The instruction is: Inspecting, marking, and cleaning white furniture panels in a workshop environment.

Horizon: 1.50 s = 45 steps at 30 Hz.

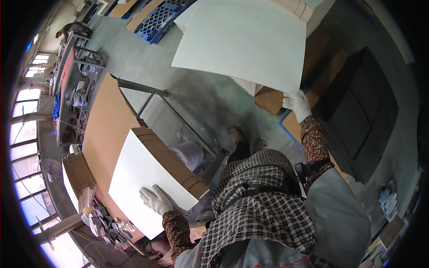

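My left hand (156,199), in a white glove, lies flat with its fingers stretched on a white-topped stack of cardboard sheets (134,174). That stack shows brown, notched edges and rests on a brown-topped table (105,114) to my left. Out to the right, my gloved right hand (298,104) pinches the near corner of a large white cardboard sheet (241,42). The sheet lies over another stack, whose layered edges (295,8) show at the far side. Its near edge overhangs brown cardboard (269,100) below.
A dark stack of sheets (357,120) stands at the right. Under the table's metal frame (183,120) is a whitish roll (187,154). A smaller cardboard stack (79,181) sits at the table's left edge. Farther off are a blue pallet (163,20) and a person (73,29) bending over a workbench.
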Each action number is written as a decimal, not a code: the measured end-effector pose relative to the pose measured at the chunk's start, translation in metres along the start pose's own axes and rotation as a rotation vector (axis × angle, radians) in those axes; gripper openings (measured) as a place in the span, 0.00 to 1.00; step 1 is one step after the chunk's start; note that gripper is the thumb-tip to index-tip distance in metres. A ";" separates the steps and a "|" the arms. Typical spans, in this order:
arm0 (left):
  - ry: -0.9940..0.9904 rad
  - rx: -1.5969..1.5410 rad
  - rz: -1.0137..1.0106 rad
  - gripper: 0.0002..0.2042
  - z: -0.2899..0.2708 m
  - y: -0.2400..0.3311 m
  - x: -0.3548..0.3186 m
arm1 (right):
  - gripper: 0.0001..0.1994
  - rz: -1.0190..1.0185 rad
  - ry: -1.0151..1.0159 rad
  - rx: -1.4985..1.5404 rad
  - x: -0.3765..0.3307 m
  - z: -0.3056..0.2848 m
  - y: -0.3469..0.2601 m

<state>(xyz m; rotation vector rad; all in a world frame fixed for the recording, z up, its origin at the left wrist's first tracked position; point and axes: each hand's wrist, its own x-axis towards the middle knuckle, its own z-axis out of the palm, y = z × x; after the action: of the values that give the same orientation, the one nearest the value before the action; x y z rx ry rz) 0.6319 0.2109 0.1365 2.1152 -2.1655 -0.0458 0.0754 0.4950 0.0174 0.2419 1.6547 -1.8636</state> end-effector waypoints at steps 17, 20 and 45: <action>0.007 0.020 -0.018 0.38 -0.006 0.009 -0.002 | 0.14 0.298 -0.218 0.312 0.017 -0.011 0.001; 0.036 0.006 -0.022 0.37 -0.008 0.008 -0.005 | 0.15 0.314 -0.414 0.263 0.008 -0.010 -0.006; -1.268 -1.943 -0.451 0.16 0.065 0.430 0.166 | 0.18 0.107 -0.582 -0.061 -0.105 0.117 -0.164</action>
<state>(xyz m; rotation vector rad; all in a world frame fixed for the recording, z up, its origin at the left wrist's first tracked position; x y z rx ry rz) 0.1945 0.0532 0.1250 0.9519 -0.4605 -2.5376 0.0973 0.4220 0.2315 -0.2191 1.2626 -1.5989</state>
